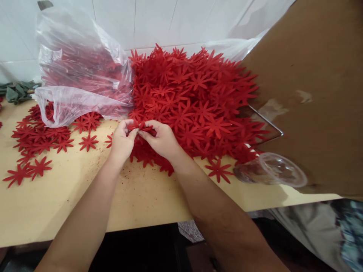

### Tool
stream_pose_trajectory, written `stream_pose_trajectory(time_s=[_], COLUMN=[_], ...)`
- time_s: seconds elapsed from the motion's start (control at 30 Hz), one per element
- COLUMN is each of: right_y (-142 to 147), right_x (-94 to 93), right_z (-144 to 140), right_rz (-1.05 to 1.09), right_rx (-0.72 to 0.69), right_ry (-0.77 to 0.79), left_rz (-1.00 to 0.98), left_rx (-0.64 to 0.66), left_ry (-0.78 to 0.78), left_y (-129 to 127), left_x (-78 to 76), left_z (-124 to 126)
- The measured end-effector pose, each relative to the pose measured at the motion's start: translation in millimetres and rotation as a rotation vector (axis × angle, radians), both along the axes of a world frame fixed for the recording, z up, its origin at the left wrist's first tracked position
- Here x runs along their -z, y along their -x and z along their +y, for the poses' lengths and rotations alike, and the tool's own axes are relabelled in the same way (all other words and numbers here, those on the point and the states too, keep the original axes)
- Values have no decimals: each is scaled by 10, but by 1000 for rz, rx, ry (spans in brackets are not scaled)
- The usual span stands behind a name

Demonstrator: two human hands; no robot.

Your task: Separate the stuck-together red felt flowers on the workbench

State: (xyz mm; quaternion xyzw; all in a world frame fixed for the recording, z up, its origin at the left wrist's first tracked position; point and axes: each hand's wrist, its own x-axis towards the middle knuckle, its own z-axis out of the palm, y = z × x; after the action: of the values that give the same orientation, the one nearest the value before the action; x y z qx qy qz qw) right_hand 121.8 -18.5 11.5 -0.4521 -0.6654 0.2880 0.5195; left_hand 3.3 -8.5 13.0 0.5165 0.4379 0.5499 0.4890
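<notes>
Between the fingertips of both hands is a red fabric flower piece (139,125) with narrow petals, lifted above the table. My left hand (123,136) pinches its left side, thumb in front. On its right side my right hand (160,138) does the same, and the two thumbs nearly meet. Whether the piece is one layer or several I cannot tell. Right behind and beside my hands rises a large heap of like red flower pieces (193,98). A smaller pile of them (42,132) lies to the left, with a few loose ones around it.
A clear plastic bag (85,68) with red pieces inside stands at the back left. Dark green fabric leaves (18,91) lie beyond it. At right, a clear plastic cup (272,170) lies tipped over against a brown cardboard sheet (317,83). A bent metal wire (269,122) pokes out there.
</notes>
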Motion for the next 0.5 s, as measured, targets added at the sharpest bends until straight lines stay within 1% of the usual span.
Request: stream_pose_trajectory(time_s=[0.07, 0.13, 0.27, 0.37, 0.5], right_y=[4, -14, -94, -127, -111], right_x=[-17, -31, -50, -69, -81], right_z=[-10, -10, 12, 11, -8], right_rz=[30, 29, -11, -55, -56], right_rx=[4, 66, 195, 201, 186], right_ry=[38, 42, 31, 19, 14], left_rz=[-9, -21, -71, -90, -93], left_rx=[-11, -11, 54, 104, 157], left_ry=[5, 19, 35, 26, 2], left_y=[-2, -2, 2, 2, -10], left_x=[-34, -58, -83, -95, -103], left_z=[-28, -52, -74, -85, -105])
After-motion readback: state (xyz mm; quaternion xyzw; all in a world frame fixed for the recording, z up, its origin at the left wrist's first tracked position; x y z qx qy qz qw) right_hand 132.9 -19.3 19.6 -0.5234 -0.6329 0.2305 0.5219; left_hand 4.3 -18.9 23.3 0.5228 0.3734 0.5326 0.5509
